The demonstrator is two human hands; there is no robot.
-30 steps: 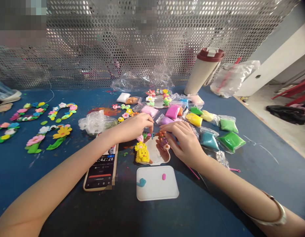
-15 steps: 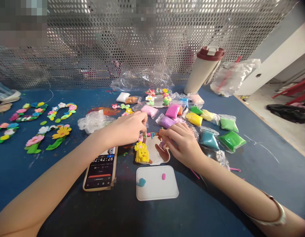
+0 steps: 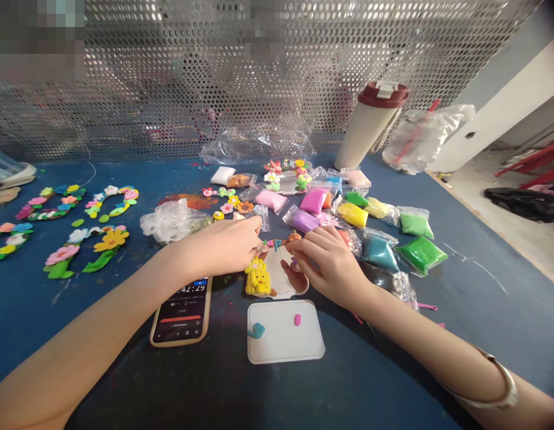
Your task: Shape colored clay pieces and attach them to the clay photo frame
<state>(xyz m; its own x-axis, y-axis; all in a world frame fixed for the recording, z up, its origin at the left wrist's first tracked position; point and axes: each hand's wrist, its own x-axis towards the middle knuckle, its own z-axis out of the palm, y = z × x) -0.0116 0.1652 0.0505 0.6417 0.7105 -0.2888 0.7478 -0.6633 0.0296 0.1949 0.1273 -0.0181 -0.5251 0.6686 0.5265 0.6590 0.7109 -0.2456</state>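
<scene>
Multicoloured clay strip [image 3: 277,242] held above white dish [image 3: 283,283], apparently pinched at ends by left hand [image 3: 223,248] and right hand [image 3: 330,264]. Strip judged light, soft, easily bent; best taken at ends. Yellow clay figure [image 3: 257,280] sits on dish edge.

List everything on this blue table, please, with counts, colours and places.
Blue work table: one, dark blue, underneath.
Insulated tumbler: one, cream with maroon lid, back right.
Smartphone: one, dark screen, front left.
Plastic tray: one, white, front centre.
Bagged modelling clay: about ten, assorted, right.
Clay flower strips: several, multicoloured, left.
Clay figure: one, yellow, centre.
Small clay pieces: a few, orange and teal, between hands.
Left hand: bare, at those pieces.
Right hand: bare, on them.
</scene>
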